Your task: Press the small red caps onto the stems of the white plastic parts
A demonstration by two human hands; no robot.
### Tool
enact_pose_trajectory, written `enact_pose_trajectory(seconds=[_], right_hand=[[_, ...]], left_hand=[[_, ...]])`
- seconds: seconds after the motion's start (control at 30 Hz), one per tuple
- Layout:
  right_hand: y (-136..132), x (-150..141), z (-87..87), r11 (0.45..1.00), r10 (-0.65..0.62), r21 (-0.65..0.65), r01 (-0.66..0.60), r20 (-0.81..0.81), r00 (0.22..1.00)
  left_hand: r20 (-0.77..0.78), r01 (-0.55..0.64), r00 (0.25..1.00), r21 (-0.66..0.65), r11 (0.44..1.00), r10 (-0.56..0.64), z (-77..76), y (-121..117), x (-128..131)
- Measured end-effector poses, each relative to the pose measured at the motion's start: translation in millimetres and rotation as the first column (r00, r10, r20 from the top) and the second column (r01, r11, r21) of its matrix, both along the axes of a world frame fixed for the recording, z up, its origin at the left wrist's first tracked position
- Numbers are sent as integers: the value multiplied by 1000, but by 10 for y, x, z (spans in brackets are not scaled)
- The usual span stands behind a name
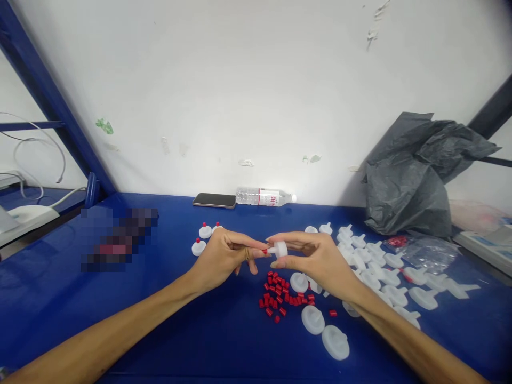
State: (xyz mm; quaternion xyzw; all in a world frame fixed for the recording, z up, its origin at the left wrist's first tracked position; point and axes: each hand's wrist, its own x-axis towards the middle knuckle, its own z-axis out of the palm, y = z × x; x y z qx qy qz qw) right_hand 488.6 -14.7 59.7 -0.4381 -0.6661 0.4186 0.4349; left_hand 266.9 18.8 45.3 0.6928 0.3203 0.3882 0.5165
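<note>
Over the middle of the blue table, my right hand (312, 256) grips a white plastic nozzle cap (281, 249) with its spout pointing left. My left hand (228, 253) pinches a small red cap (265, 250) at the tip of that spout. Below my hands lies a pile of loose red caps (276, 290). White nozzle caps (313, 319) lie beside the pile, and many more (378, 266) spread to the right, partly hidden behind my right hand. Left of my left hand stand several white caps with red tips (205, 231).
Against the wall lie a phone (214, 200) and a clear water bottle (264, 197) on its side. A grey plastic bag (412, 170) stands at the back right, near a clear bag (430, 252). A blurred-out dark item (120, 240) is at the left. Blue frame posts (60, 101) rise at the left.
</note>
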Motion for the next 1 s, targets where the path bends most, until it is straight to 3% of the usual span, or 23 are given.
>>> enact_pose_trajectory(seconds=[0.23, 0.5, 0.57, 0.63, 0.67, 0.7, 0.73, 0.8, 0.83, 0.87, 0.9, 1.0], right_hand=[[-31, -19, 34, 1000, 11, -15, -12, -50, 999], [-34, 22, 15, 998, 56, -18, -56, -2, 998], [-5, 33, 20, 999, 46, -2, -46, 8, 999], [19, 39, 42, 998, 32, 56, -37, 74, 997], [26, 42, 59, 994, 18, 103, -33, 145, 989], [30, 47, 78, 986, -9, 161, -31, 239, 971], [32, 57, 97, 973, -55, 231, -26, 336, 940], [44, 101, 125, 929, -189, 371, -7, 490, 851], [59, 138, 130, 903, -259, 430, 0, 544, 798], [81, 186, 127, 879, -319, 477, -5, 594, 738], [109, 241, 118, 860, -367, 510, -22, 647, 668], [209, 416, 69, 845, -444, 527, -92, 786, 431]], left_hand=[[6, -17, 1000, -10, 1000, 17, -20, -45, -19], [-11, 21, 1000, -18, 1000, -21, -6, -57, -9], [-37, -11, 999, 29, 1000, 12, 23, -62, 12], [-78, -52, 995, 162, 985, 66, 55, -55, 12], [-101, -65, 990, 285, 956, 98, 70, -43, -2], [-123, -68, 983, 450, 890, 137, 81, -24, -26], [-142, -59, 972, 624, 780, 187, 89, 2, -58], [-152, 0, 936, 901, 434, 317, 90, 68, -133], [-166, 39, 904, 950, 309, 395, 85, 104, -167], [-194, 85, 863, 966, 245, 467, 77, 138, -195], [-255, 145, 806, 960, 239, 535, 68, 168, -215], [-484, 288, 597, 874, 392, 640, 39, 227, -230]])
